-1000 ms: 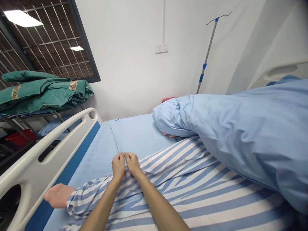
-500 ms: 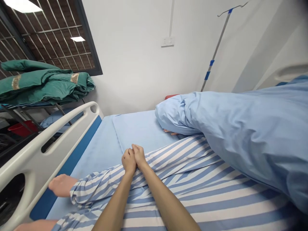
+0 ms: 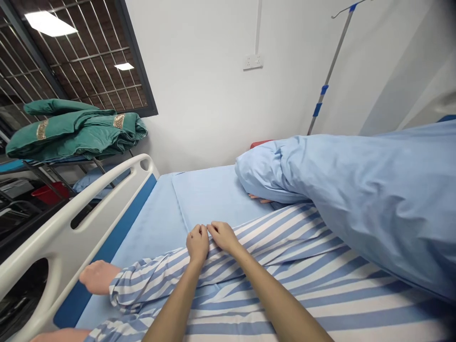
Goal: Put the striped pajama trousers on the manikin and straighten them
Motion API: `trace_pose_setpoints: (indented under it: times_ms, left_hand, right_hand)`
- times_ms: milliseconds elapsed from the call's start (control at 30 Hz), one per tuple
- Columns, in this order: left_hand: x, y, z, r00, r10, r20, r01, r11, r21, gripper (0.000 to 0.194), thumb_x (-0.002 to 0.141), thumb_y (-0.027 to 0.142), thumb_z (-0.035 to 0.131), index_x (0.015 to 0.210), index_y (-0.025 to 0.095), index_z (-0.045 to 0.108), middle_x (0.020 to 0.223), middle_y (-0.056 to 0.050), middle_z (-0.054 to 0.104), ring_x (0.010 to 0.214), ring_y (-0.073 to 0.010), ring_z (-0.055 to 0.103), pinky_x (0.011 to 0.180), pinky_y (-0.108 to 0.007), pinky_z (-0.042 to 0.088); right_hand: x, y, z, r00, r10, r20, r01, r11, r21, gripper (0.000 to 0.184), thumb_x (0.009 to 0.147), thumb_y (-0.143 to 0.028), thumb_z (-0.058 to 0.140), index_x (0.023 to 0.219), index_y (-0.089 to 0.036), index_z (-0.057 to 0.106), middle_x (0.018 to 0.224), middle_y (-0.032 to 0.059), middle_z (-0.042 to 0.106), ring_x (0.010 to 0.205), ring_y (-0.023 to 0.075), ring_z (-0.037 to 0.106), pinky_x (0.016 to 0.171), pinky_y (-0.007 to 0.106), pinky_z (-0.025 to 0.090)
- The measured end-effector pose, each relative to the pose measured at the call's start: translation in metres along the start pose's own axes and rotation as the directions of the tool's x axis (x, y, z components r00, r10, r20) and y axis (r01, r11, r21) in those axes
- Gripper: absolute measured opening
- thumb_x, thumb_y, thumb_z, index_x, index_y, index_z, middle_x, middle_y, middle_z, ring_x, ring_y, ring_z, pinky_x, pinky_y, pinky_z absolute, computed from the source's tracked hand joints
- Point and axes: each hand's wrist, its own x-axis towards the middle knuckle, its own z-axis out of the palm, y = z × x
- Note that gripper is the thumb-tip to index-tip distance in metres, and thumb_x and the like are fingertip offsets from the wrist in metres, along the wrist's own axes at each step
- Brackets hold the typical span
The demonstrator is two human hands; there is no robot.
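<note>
Left hand (image 3: 197, 244) and right hand (image 3: 223, 236) are pinching the striped patient gown (image 3: 281, 266) closed at 6 o'clock, above the blue bedsheet (image 3: 210, 194); a hard tug could pull the fabric free.

The right hand (image 3: 223, 236) has slid rightward along the striped gown (image 3: 285, 285), away from the left hand (image 3: 197, 243).

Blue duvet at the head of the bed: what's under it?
Under the blue duvet, another person's fingertips show at its edge on the blue bed sheet, and striped pyjamas run beneath it. Anything further under is covered.
</note>
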Motion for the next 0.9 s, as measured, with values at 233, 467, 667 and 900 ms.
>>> trace_pose_setpoints:
  times_ms: [233, 467, 667, 900]
  left_hand:
    - [0.002, 0.048, 0.01, 0.999, 0.001, 0.037, 0.008, 0.973, -0.231, 0.032, 0.079, 0.031, 0.037, 0.049, 0.019, 0.037, 0.048, 0.003, 0.044, 0.05, -0.0102, 0.038, 0.051, -0.023, 0.024]
    - [0.008, 0.074, 0.026, 1.0, -0.013, 0.017, 0.02, 0.88, -0.475, 0.03, 0.075, 0.028, 0.039, 0.047, 0.02, 0.032, 0.043, 0.006, 0.033, 0.046, -0.0081, 0.033, 0.048, -0.022, 0.025]
    - [0.001, 0.044, 0.043, 0.998, 0.06, -0.008, -0.06, 0.98, -0.192, 0.031, 0.081, 0.031, 0.033, 0.053, 0.02, 0.044, 0.054, 0.001, 0.051, 0.055, -0.0114, 0.041, 0.055, -0.024, 0.025]
    - [0.002, 0.047, 0.04, 0.996, 0.05, 0.068, -0.044, 0.995, -0.086, 0.033, 0.083, 0.031, 0.031, 0.059, 0.021, 0.051, 0.065, -0.003, 0.061, 0.06, -0.0139, 0.049, 0.057, -0.025, 0.026]
  right_hand:
    - [0.007, 0.012, -0.005, 0.988, 0.143, -0.054, -0.082, 0.792, 0.605, 0.04, 0.077, -0.047, 0.045, 0.051, -0.02, 0.032, 0.047, -0.0072, 0.028, 0.046, 0.0073, 0.026, 0.045, 0.022, 0.022]
    - [0.01, 0.012, -0.019, 0.926, 0.365, 0.099, -0.238, 0.357, 0.903, 0.04, 0.069, -0.048, 0.056, 0.053, -0.021, 0.031, 0.039, -0.0111, 0.023, 0.035, 0.004, 0.016, 0.037, 0.021, 0.011]
    - [0.01, 0.013, -0.014, 0.93, 0.362, 0.069, -0.23, 0.424, 0.876, 0.039, 0.071, -0.045, 0.055, 0.051, -0.021, 0.031, 0.038, -0.0106, 0.025, 0.034, 0.0042, 0.018, 0.036, 0.021, 0.012]
    - [0.013, 0.008, -0.024, 0.95, 0.288, -0.118, -0.198, 0.852, 0.484, 0.037, 0.079, -0.042, 0.039, 0.05, -0.022, 0.03, 0.042, -0.0072, 0.027, 0.041, 0.0083, 0.027, 0.044, 0.023, 0.021]
